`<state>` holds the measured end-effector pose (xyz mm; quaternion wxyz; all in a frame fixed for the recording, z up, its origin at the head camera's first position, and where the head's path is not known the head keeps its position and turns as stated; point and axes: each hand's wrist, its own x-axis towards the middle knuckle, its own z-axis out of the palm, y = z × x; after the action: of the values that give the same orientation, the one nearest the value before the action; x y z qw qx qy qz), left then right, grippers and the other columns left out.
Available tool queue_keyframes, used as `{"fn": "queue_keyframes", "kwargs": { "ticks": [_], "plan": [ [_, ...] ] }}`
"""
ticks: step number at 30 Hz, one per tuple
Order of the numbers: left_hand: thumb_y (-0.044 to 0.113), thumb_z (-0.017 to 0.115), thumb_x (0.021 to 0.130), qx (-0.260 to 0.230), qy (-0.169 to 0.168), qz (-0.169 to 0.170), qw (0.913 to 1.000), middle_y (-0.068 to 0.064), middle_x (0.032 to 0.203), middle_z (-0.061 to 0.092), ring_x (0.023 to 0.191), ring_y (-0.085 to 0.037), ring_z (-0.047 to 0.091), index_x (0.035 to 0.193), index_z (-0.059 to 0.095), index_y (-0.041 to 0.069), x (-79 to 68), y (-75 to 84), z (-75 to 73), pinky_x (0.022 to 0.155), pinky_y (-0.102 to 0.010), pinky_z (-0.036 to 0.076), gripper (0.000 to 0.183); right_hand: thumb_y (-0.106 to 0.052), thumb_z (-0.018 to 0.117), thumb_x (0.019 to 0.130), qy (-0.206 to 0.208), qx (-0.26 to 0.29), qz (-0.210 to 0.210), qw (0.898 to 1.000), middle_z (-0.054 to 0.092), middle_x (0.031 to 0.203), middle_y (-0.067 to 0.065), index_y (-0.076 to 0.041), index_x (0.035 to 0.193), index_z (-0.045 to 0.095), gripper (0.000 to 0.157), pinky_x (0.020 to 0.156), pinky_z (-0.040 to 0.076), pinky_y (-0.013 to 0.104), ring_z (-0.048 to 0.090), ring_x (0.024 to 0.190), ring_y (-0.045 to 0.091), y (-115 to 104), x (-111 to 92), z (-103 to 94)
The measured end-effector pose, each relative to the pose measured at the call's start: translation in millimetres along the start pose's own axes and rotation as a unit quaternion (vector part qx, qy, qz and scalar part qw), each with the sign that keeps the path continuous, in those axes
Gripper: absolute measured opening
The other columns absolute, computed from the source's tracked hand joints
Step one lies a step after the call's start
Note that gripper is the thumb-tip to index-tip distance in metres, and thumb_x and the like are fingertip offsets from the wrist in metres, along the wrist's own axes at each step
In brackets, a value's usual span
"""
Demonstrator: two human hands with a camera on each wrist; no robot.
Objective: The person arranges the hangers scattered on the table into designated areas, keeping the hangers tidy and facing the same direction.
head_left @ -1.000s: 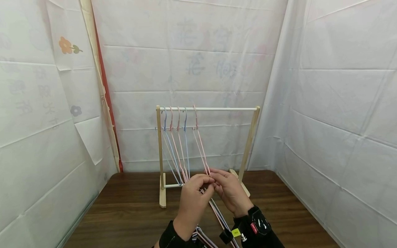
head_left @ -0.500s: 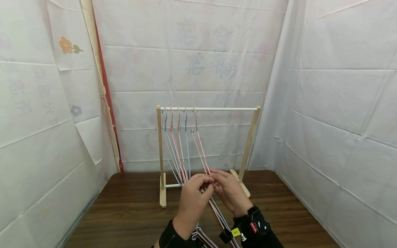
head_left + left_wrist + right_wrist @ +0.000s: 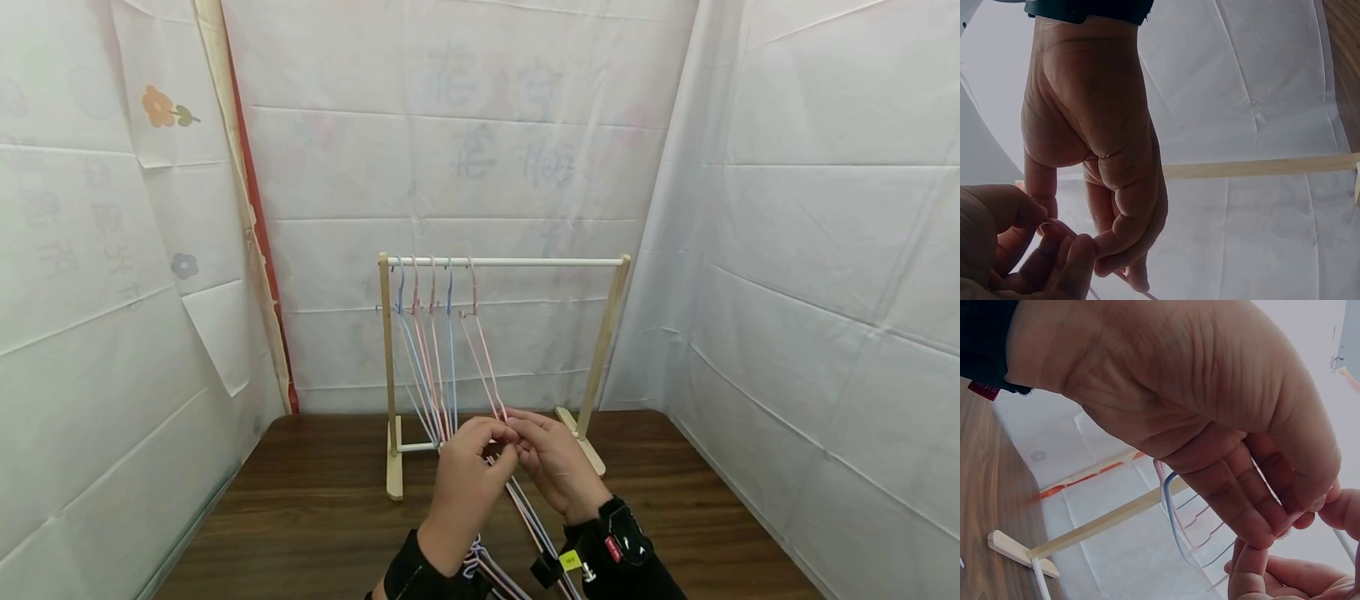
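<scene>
A pink clothes hanger (image 3: 488,357) hangs by its hook from the white top bar (image 3: 555,263) of a small wooden rack, its near end drawn forward. At that end both hands meet: my left hand (image 3: 471,479) and my right hand (image 3: 561,468) pinch the hanger between thumb and fingers. The left wrist view shows its thin pink rod (image 3: 1063,228) running through the fingertips; the fingers hide much of it. Left of it on the bar hang several blue and pink hangers, among them a blue hanger (image 3: 452,350).
Below the hands, more hangers (image 3: 534,523) lie bunched on the brown wooden table (image 3: 300,500), partly hidden by the wrists. The rack stands on wooden feet (image 3: 394,475), with upright posts (image 3: 606,342) at both ends. White sheets (image 3: 480,183) enclose the back and sides.
The upper part of the held pink hanger has swung slightly, its small side hook shifting left. Both hands keep almost the same place and grip.
</scene>
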<state>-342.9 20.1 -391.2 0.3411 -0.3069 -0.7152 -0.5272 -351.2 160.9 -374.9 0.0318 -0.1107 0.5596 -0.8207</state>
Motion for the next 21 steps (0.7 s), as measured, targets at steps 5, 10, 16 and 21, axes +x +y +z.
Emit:
{"fn": "queue_keyframes", "kwargs": {
  "ticks": [5,10,16,21],
  "plan": [
    [-0.002,0.071,0.080,0.017,-0.005,-0.001,0.9998,0.008,0.093,0.061,0.082,-0.005,0.059,0.086,0.070,0.012,-0.3,0.5,-1.9,0.065,-0.027,0.056,0.015,-0.012,0.060,0.098,-0.003,0.007,-0.004,1.000,0.061,0.119,0.016,0.010,0.131,0.052,0.041,0.084,0.052,0.022,0.058,0.102,0.020,1,-1,1.3],
    [0.001,0.069,0.083,0.032,-0.017,0.007,0.9993,0.007,0.092,0.060,0.081,-0.008,0.057,0.085,0.069,0.014,0.1,2.7,-4.9,0.065,-0.027,0.055,0.013,-0.014,0.061,0.098,-0.002,0.018,0.000,1.000,0.060,0.122,0.017,0.010,0.132,0.051,0.042,0.085,0.052,0.023,0.058,0.105,0.021,2,-4,2.0],
    [0.002,0.069,0.084,0.053,-0.025,0.013,0.9982,0.007,0.090,0.058,0.077,-0.010,0.056,0.083,0.068,0.016,-0.4,6.1,-6.8,0.061,-0.025,0.052,0.014,-0.015,0.062,0.098,0.008,0.032,0.010,0.999,0.061,0.119,0.015,0.009,0.127,0.055,0.038,0.085,0.052,0.023,0.059,0.104,0.020,5,-8,1.2],
    [0.003,0.069,0.084,0.062,-0.024,0.024,0.9975,0.007,0.089,0.058,0.076,-0.009,0.056,0.085,0.069,0.016,-0.6,8.6,-8.5,0.059,-0.024,0.051,0.013,-0.024,0.063,0.098,0.018,0.021,0.008,1.000,0.063,0.115,0.012,0.005,0.118,0.064,0.035,0.083,0.051,0.024,0.058,0.103,0.020,9,-15,0.2]
  ]
}}
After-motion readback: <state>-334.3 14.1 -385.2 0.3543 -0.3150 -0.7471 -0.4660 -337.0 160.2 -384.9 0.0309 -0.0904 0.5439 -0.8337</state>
